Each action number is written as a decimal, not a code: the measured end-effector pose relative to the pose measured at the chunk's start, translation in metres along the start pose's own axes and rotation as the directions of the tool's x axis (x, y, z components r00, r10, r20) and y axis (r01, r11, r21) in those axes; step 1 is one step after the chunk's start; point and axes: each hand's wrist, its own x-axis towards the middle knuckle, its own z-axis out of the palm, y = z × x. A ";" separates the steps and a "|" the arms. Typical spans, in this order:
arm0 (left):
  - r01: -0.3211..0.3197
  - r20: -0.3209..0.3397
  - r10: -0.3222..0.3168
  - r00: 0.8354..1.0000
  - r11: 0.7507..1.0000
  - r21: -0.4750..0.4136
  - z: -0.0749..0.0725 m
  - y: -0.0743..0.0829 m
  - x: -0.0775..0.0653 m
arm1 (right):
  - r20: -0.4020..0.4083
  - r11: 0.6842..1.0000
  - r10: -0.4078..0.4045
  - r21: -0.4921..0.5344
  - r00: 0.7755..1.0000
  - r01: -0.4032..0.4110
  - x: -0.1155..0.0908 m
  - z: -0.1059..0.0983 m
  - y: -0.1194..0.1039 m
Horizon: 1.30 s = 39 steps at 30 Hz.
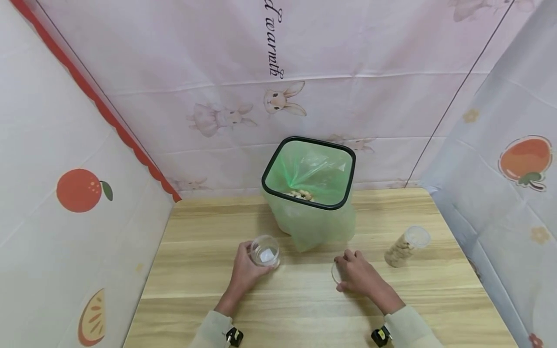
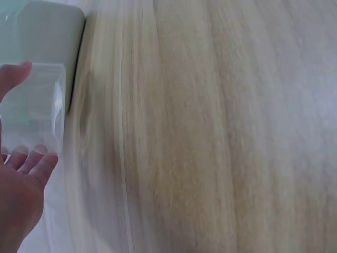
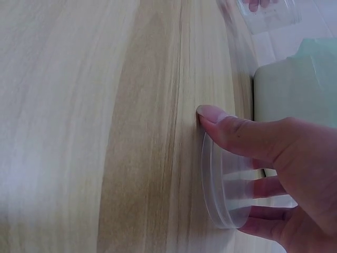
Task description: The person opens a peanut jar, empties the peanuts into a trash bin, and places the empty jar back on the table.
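My left hand (image 1: 245, 270) grips a clear plastic jar (image 1: 262, 241) from its left side, thumb and fingers around the wall. The jar has no lid on it, and a white patch shows at its bottom. In the left wrist view the fingertips curl round the transparent jar (image 2: 37, 110). To the right, my right hand (image 1: 360, 276) holds a round clear lid (image 1: 336, 274) by its edge, low over the wooden table. The right wrist view shows the lid (image 3: 215, 184) tilted on edge, between thumb and fingers.
Behind the hands stands a bin (image 1: 304, 205) with a black rim and a green bag liner; several beige pieces (image 1: 300, 195) lie inside. A tall clear jar (image 1: 404, 247) filled with beige pieces stands at the right. Printed cloth walls (image 1: 226, 169) border the wooden table (image 1: 304, 309).
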 end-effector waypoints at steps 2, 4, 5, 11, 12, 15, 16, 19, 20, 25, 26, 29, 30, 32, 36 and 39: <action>0.000 0.005 0.000 1.000 1.000 -0.001 0.000 -0.001 -0.001 | -0.003 1.000 0.003 -0.003 1.000 -0.003 0.000 0.000 -0.001; -0.003 0.006 0.003 1.000 1.000 0.006 0.000 -0.001 -0.001 | 0.000 1.000 0.007 -0.006 1.000 -0.007 -0.001 0.000 -0.002; -0.003 0.006 0.003 1.000 1.000 0.008 0.000 -0.001 -0.001 | 0.002 1.000 0.010 -0.009 1.000 -0.010 -0.001 0.000 -0.002; -0.005 0.002 0.005 1.000 1.000 0.020 -0.001 -0.003 -0.002 | -0.002 1.000 0.011 -0.015 1.000 -0.011 -0.003 0.000 -0.003; -0.004 0.002 0.004 1.000 1.000 0.022 -0.001 -0.004 -0.003 | -0.005 1.000 0.009 -0.015 1.000 -0.009 -0.003 0.000 -0.004; 0.010 0.006 -0.010 1.000 1.000 0.027 0.000 -0.006 -0.003 | -0.010 1.000 0.011 -0.014 1.000 -0.012 -0.004 0.000 -0.004; 0.016 0.006 -0.016 1.000 1.000 0.024 0.000 -0.007 -0.004 | -0.010 1.000 0.013 -0.015 1.000 -0.014 -0.004 0.001 -0.004; 0.023 0.015 -0.023 1.000 0.999 0.022 0.000 -0.008 -0.005 | -0.007 1.000 0.020 -0.008 1.000 -0.020 -0.003 0.001 -0.004; 0.021 0.017 -0.022 1.000 0.999 0.024 0.001 -0.009 -0.005 | -0.004 1.000 0.020 -0.009 1.000 -0.020 -0.003 0.002 -0.004; 0.011 0.033 -0.012 0.999 0.999 0.031 0.001 -0.011 -0.009 | -0.008 1.000 0.015 -0.004 1.000 -0.015 -0.003 0.004 -0.002; 0.010 0.036 -0.011 0.999 0.999 0.034 0.001 -0.011 -0.010 | -0.007 1.000 0.016 -0.004 1.000 -0.016 -0.003 0.004 -0.002; 0.011 0.044 -0.013 0.999 0.999 0.048 0.000 -0.011 -0.012 | -0.001 1.000 0.021 -0.001 1.000 -0.021 -0.003 0.004 -0.002; 0.013 0.046 -0.015 0.999 0.999 0.050 0.000 -0.011 -0.012 | 0.002 1.000 0.024 0.002 1.000 -0.024 -0.003 0.004 -0.002; 0.010 0.045 -0.013 0.999 0.999 0.053 0.000 -0.011 -0.013 | 0.006 1.000 0.030 0.007 1.000 -0.030 -0.004 0.003 -0.003; 0.006 0.049 -0.008 0.999 0.999 0.043 0.000 -0.013 -0.013 | 0.001 0.999 0.039 0.015 0.999 -0.039 -0.007 0.003 -0.005; -0.009 0.058 0.007 0.998 0.999 0.042 0.001 -0.015 -0.012 | -0.009 0.999 0.040 0.020 0.999 -0.040 -0.009 0.003 -0.006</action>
